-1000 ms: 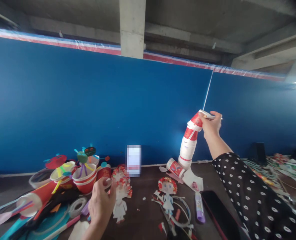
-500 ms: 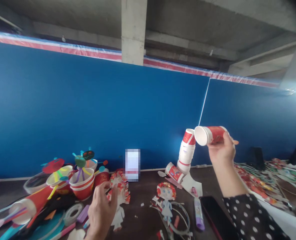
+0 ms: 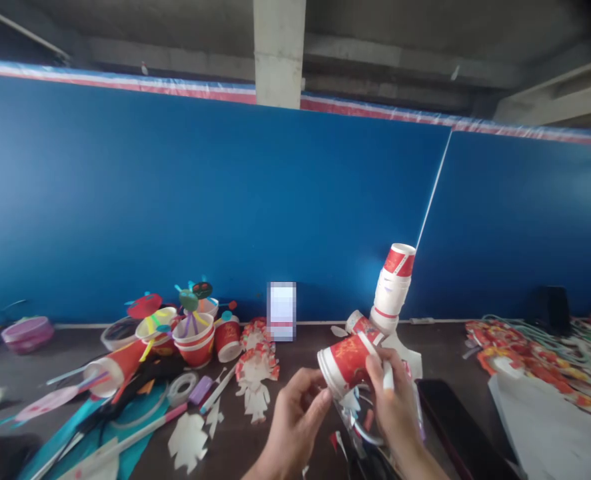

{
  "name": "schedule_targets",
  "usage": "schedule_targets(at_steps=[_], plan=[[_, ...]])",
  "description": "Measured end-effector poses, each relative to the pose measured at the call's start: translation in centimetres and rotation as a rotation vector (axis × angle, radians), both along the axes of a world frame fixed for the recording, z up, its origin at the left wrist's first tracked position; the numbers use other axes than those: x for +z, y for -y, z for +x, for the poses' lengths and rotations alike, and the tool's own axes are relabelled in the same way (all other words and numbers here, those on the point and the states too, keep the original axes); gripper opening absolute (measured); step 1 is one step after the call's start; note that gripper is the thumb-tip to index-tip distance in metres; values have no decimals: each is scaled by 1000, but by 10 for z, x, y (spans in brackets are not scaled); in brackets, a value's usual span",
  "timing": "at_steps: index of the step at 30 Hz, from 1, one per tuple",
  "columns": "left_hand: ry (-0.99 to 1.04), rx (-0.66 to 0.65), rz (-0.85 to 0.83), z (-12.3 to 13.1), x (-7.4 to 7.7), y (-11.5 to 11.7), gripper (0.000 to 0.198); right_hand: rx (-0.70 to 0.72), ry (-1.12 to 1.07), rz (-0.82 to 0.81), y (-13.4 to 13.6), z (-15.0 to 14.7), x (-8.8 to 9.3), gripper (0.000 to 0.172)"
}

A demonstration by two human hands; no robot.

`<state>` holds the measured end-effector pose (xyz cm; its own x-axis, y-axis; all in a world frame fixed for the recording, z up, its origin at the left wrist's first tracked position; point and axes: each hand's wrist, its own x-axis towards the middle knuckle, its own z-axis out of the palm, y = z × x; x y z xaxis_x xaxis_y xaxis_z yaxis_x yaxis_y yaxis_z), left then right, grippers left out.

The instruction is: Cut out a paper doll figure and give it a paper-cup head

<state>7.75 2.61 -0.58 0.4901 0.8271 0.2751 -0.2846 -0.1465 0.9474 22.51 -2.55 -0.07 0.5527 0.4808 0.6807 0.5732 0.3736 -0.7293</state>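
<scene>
L hand (image 3: 292,423) & R hand (image 3: 392,413) both gripping tilted red paper cup (image 3: 349,363), w/ upright cup stack (image 3: 392,287) just behind cup.

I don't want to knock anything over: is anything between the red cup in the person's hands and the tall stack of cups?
Yes, low down: a red cup lying on its side sits at the foot of the stack, just behind the held red cup. Higher up, nothing visible stands between them.

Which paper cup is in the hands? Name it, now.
The red paper cup, held tilted between the left hand and right hand. Unlike the upright stack of paper cups behind it, it is off the table.
</scene>
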Motion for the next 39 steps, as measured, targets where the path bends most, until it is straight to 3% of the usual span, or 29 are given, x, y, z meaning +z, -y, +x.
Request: schedule_targets(at_steps=[2, 5, 10, 19, 29, 39], plan=[[108, -117, -237, 5, -5, 1, 30, -8, 71, -62, 3, -4, -7, 11], [242, -134, -547, 7, -15, -4, 28, 87, 215, -106, 5, -9, -17, 17], [393, -151, -818, 6, -23, -9, 19, 133, 340, -76, 7, -19, -23, 40], [431, -148, -871, 4, -17, -11, 16, 126, 432, -88, 12, -23, -18, 51], [407, -89, -894, 2, -21, -13, 25, 170, 128, -170, 8, -19, -18, 27], [362, -128, -878, 2, -15, -9, 24, 54, 403, -93, 8, -7, -15, 21]])
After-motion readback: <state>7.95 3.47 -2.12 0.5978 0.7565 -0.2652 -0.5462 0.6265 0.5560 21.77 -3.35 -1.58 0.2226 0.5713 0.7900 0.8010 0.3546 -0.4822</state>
